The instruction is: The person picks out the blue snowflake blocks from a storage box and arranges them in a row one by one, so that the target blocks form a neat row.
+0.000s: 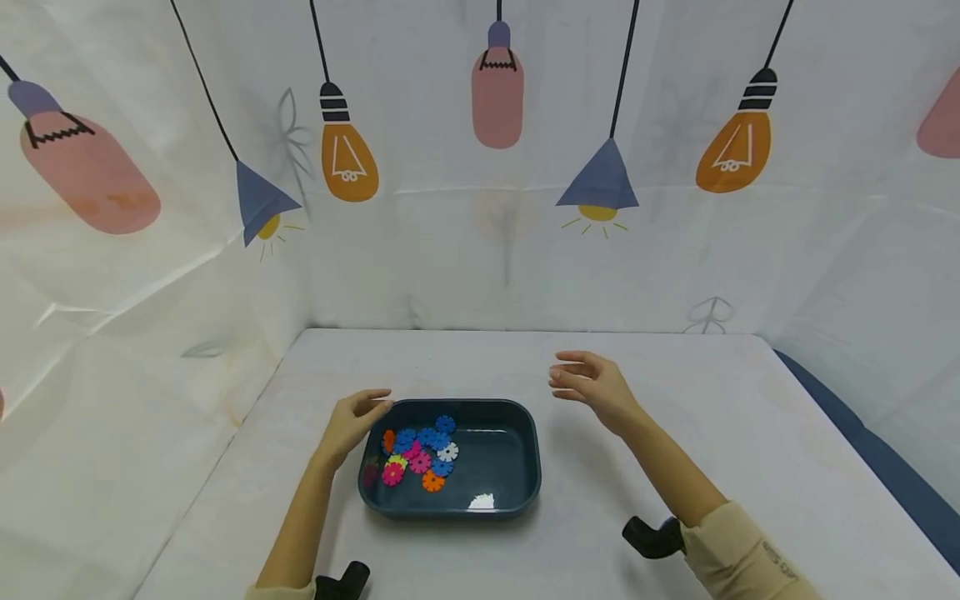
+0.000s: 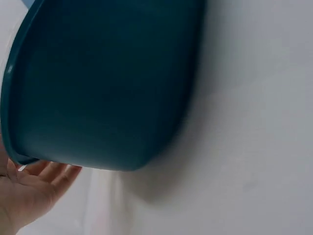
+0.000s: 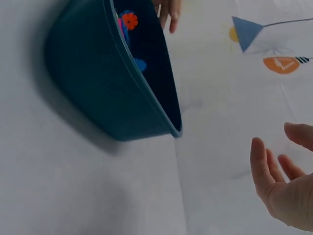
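Dark teal tray (image 1: 517, 467) sits on the white table (image 1: 675, 367), near the front edge. Coloured plastic gear discs (image 1: 422, 454) are piled in the tray's left half. Left hand (image 1: 352, 425) is at the tray's back-left corner, fingers loosely curved and together, tips at the rim, gripping nothing. Right hand (image 1: 592, 385) hovers right of and behind the tray, clear of it, fingers relaxed and slightly spread, holding nothing. Small print on the right sleeve cuff (image 1: 776, 560) is too small to read.

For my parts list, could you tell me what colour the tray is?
The tray is dark teal-blue, clearest in the head view.
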`<state>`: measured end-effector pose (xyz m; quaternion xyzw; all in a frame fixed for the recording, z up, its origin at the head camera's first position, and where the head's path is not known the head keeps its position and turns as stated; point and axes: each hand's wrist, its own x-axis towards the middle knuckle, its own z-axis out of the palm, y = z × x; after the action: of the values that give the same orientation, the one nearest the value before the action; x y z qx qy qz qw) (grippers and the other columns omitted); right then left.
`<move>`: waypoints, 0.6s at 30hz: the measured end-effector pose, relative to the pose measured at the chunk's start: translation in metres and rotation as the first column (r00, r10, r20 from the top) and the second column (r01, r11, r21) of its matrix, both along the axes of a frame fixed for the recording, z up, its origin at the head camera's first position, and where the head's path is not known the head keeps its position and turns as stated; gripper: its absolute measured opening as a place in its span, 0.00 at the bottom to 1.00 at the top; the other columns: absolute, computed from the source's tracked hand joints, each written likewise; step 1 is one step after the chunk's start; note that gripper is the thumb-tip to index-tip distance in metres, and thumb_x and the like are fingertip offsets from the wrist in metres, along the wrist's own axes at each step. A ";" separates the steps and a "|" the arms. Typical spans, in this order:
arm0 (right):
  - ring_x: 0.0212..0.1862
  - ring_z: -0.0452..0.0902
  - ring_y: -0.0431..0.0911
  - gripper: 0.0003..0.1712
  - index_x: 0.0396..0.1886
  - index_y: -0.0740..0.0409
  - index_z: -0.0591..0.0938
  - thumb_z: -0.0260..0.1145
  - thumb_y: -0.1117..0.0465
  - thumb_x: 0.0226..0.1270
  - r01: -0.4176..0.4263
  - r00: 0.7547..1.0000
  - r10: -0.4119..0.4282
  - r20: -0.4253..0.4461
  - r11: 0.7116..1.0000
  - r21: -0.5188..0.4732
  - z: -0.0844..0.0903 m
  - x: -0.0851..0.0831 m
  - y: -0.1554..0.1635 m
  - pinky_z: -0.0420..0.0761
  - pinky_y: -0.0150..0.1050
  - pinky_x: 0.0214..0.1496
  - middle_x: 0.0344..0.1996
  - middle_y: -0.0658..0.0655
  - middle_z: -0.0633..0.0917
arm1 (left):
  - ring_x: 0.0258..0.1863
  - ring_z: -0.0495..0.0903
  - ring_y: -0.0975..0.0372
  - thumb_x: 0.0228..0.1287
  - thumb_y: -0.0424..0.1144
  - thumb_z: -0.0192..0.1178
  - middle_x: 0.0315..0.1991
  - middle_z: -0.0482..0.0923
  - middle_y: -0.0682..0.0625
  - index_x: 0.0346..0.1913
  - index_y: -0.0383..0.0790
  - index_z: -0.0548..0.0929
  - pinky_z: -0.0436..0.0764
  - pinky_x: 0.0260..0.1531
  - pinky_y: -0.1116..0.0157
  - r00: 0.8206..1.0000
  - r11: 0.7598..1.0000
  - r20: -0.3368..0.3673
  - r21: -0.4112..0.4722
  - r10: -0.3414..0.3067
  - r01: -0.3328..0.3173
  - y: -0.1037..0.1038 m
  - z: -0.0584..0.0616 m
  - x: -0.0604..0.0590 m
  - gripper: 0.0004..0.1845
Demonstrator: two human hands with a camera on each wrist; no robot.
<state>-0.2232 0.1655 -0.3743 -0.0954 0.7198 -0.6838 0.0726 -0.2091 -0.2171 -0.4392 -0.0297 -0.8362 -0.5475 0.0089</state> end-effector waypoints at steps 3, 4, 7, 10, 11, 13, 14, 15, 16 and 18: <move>0.41 0.82 0.47 0.27 0.59 0.76 0.68 0.63 0.67 0.63 -0.018 0.997 0.022 0.071 0.998 -0.053 -0.004 0.003 -0.012 0.82 0.40 0.46 0.44 0.61 0.81 | 0.55 0.74 0.48 0.68 0.40 0.55 0.55 0.75 0.34 0.59 0.28 0.74 0.74 0.54 0.53 0.998 0.997 0.056 0.082 0.009 -0.014 -0.001 -0.007 0.004 0.22; 0.41 0.82 0.47 0.27 0.59 0.77 0.68 0.63 0.68 0.63 -0.029 0.996 0.035 0.087 0.997 -0.070 -0.006 0.004 -0.017 0.82 0.40 0.46 0.43 0.59 0.82 | 0.55 0.73 0.48 0.68 0.39 0.55 0.56 0.74 0.34 0.59 0.28 0.74 0.74 0.53 0.56 0.997 0.994 0.070 0.110 0.021 -0.029 -0.001 -0.010 0.005 0.22; 0.40 0.82 0.47 0.25 0.57 0.78 0.69 0.62 0.69 0.63 -0.064 0.990 0.077 0.119 0.992 -0.109 -0.010 0.008 -0.032 0.82 0.40 0.46 0.40 0.58 0.82 | 0.53 0.74 0.51 0.68 0.38 0.55 0.56 0.74 0.34 0.58 0.26 0.74 0.77 0.47 0.67 0.994 0.981 0.098 0.180 0.054 -0.071 0.000 -0.018 0.006 0.21; 0.40 0.82 0.47 0.22 0.55 0.80 0.70 0.61 0.71 0.63 -0.101 0.984 0.120 0.133 0.984 -0.144 -0.017 0.010 -0.045 0.82 0.40 0.46 0.41 0.62 0.82 | 0.49 0.76 0.53 0.66 0.37 0.57 0.55 0.75 0.33 0.57 0.25 0.75 0.77 0.42 0.73 0.989 0.965 0.120 0.238 0.082 -0.109 0.002 -0.025 0.006 0.21; 0.40 0.82 0.48 0.22 0.54 0.80 0.70 0.61 0.71 0.64 -0.111 0.982 0.132 0.137 0.983 -0.148 -0.018 0.011 -0.049 0.82 0.41 0.46 0.41 0.62 0.82 | 0.48 0.77 0.54 0.66 0.37 0.57 0.54 0.75 0.33 0.57 0.25 0.75 0.78 0.41 0.74 0.989 0.962 0.124 0.247 0.085 -0.114 0.002 -0.026 0.006 0.21; 0.42 0.82 0.49 0.22 0.54 0.81 0.71 0.61 0.71 0.64 -0.128 0.978 0.148 0.144 0.982 -0.141 -0.023 0.012 -0.057 0.81 0.42 0.47 0.41 0.63 0.82 | 0.48 0.77 0.54 0.66 0.37 0.58 0.54 0.75 0.32 0.57 0.24 0.74 0.78 0.40 0.74 0.987 0.960 0.129 0.251 0.095 -0.125 0.004 -0.027 0.007 0.22; 0.43 0.82 0.51 0.22 0.54 0.82 0.70 0.61 0.71 0.64 -0.135 0.977 0.155 0.148 0.982 -0.133 -0.024 0.012 -0.060 0.81 0.42 0.48 0.42 0.64 0.82 | 0.48 0.77 0.54 0.66 0.37 0.58 0.54 0.75 0.32 0.57 0.24 0.74 0.78 0.40 0.74 0.986 0.959 0.132 0.251 0.098 -0.129 0.004 -0.028 0.008 0.22; 0.44 0.82 0.52 0.23 0.54 0.82 0.71 0.61 0.70 0.64 -0.140 0.975 0.158 0.153 0.983 -0.122 -0.026 0.013 -0.064 0.81 0.43 0.48 0.42 0.65 0.82 | 0.48 0.77 0.54 0.66 0.37 0.57 0.54 0.74 0.32 0.57 0.24 0.74 0.77 0.40 0.75 0.986 0.961 0.131 0.245 0.102 -0.132 0.005 -0.028 0.008 0.22; 0.45 0.82 0.53 0.23 0.54 0.81 0.71 0.62 0.69 0.64 -0.142 0.974 0.158 0.159 0.984 -0.109 -0.027 0.014 -0.068 0.80 0.43 0.49 0.42 0.65 0.82 | 0.47 0.77 0.55 0.66 0.37 0.57 0.54 0.74 0.32 0.57 0.24 0.74 0.77 0.40 0.75 0.986 0.962 0.129 0.238 0.108 -0.137 0.005 -0.029 0.009 0.23; 0.45 0.82 0.54 0.23 0.54 0.80 0.72 0.63 0.68 0.64 -0.133 0.973 0.147 0.178 0.987 -0.085 -0.030 0.014 -0.075 0.80 0.42 0.49 0.44 0.67 0.82 | 0.46 0.77 0.57 0.66 0.38 0.57 0.54 0.74 0.31 0.57 0.23 0.73 0.77 0.40 0.76 0.985 0.961 0.128 0.234 0.119 -0.146 0.005 -0.029 0.010 0.23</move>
<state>-0.2092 0.0902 -0.4045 -0.0849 0.6763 -0.7084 0.1833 -0.1994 -0.2117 -0.4683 0.0587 -0.7624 -0.6444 0.0018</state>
